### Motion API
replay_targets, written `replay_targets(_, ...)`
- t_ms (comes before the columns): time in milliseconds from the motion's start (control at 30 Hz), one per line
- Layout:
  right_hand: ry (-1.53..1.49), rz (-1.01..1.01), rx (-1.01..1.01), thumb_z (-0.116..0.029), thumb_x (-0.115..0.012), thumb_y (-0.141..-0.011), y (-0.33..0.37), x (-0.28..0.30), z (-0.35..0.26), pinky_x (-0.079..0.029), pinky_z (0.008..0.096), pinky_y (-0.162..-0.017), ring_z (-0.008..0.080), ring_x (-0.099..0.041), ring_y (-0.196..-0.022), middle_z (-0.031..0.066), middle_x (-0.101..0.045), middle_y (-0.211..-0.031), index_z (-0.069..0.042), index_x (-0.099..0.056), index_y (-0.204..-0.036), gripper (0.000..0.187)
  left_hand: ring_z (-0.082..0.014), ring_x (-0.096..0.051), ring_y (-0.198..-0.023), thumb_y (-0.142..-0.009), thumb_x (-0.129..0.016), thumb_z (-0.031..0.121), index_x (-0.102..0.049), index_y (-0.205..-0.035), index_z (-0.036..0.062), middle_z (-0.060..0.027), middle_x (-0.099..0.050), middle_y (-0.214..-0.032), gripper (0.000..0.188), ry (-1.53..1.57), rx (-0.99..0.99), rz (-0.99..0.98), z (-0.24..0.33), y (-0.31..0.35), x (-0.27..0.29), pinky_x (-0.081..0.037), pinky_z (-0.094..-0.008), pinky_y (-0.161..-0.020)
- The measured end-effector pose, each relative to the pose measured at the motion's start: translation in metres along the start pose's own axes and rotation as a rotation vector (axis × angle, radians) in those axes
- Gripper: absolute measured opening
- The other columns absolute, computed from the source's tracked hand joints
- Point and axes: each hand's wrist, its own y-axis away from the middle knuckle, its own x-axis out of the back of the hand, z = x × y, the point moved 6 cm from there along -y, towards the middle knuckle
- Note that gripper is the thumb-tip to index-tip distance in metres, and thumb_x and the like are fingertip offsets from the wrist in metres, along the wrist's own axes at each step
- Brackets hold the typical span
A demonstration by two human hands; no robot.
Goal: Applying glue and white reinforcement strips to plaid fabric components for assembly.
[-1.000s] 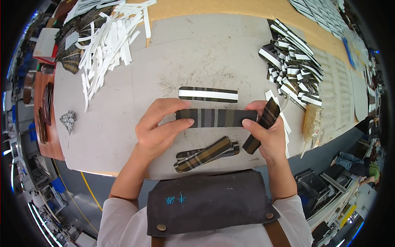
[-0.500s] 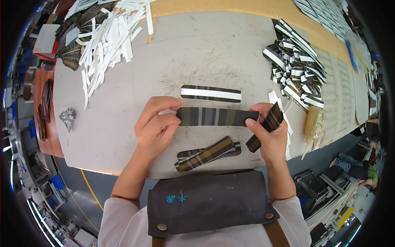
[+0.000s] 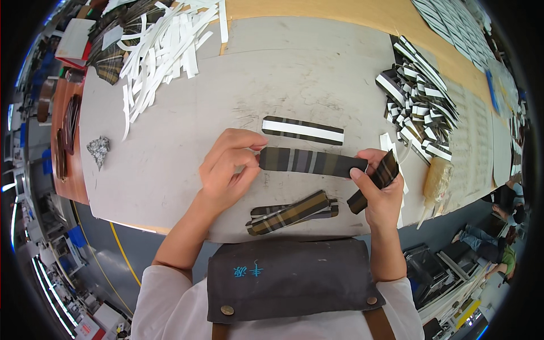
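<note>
A dark plaid fabric strip (image 3: 309, 162) is stretched between my two hands over the table. My left hand (image 3: 229, 164) pinches its left end between thumb and fingers. The thumb of my right hand (image 3: 381, 184) presses on the other end, and a second folded plaid piece (image 3: 374, 182) is tucked in that same hand. Just beyond lies a plaid strip with a white band (image 3: 303, 131) along its middle. Closer to me, a few more plaid strips (image 3: 292, 213) rest stacked crosswise.
Loose white strips (image 3: 170, 51) are heaped at the far left. On the right lie a pile of banded strips (image 3: 416, 102) and a yellowish glue bottle (image 3: 438, 177) with a thin nozzle. A crumpled grey lump (image 3: 98, 150) sits near the table's left edge.
The whole view has shifted slightly, so things on the table appear further right. Both hands keep their grip on the fabric strip, which now slants slightly down toward the right.
</note>
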Motion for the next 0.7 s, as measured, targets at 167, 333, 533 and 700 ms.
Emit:
replay_targets(167,-0.002,-0.011,-0.023,0.006,-0.069,-0.076,0.000,-0.003,-0.002,-0.040,0.0174,-0.060,0.0016,-0.043,-0.064,-0.0024,-0.055,-0.081,0.001,-0.061,-0.102,0.028,-0.0257,-0.059,-0.080,-0.065,-0.058,-0.018,-0.047,-0.077,0.0020,-0.0187,-0.062,-0.093,0.026,0.056,0.065,0.014,-0.006,0.003,-0.003,-0.050,-0.0317,-0.066)
replay_targets(333,-0.038,-0.035,-0.018,0.006,-0.067,-0.077,-0.001,-0.005,-0.004,-0.050,0.0220,-0.063,0.0026,-0.045,-0.065,-0.0006,-0.055,-0.080,0.003,-0.059,-0.103,0.027,-0.0254,-0.059,-0.076,-0.063,-0.061,-0.017,-0.052,-0.083,0.0016,-0.0158,-0.063,-0.090,0.028,0.122,0.107,0.054,-0.014,0.011,-0.007,-0.049,-0.0298,-0.063)
replay_targets(533,-0.053,-0.037,-0.031,0.007,-0.066,-0.078,-0.002,-0.006,-0.002,-0.053,0.0246,-0.062,0.0028,-0.044,-0.065,-0.0001,-0.055,-0.081,0.004,-0.059,-0.104,0.027,-0.0265,-0.060,-0.078,-0.059,-0.063,-0.015,-0.058,-0.088,0.0009,-0.0144,-0.062,-0.090,0.034,-0.026,0.052,-0.028,-0.006,0.007,-0.009,-0.049,-0.0300,-0.064)
replay_targets(700,0.091,-0.052,-0.123,0.003,-0.068,-0.077,-0.003,0.001,0.002,-0.044,0.0178,-0.063,0.0036,-0.045,-0.070,0.0000,-0.055,-0.086,0.002,-0.061,-0.101,0.025,-0.0201,-0.061,-0.076,-0.068,-0.071,-0.007,-0.061,-0.082,0.0001,-0.0109,-0.063,-0.087,0.018,0.057,0.241,-0.128,-0.008,0.003,-0.013,-0.050,-0.0250,-0.064)
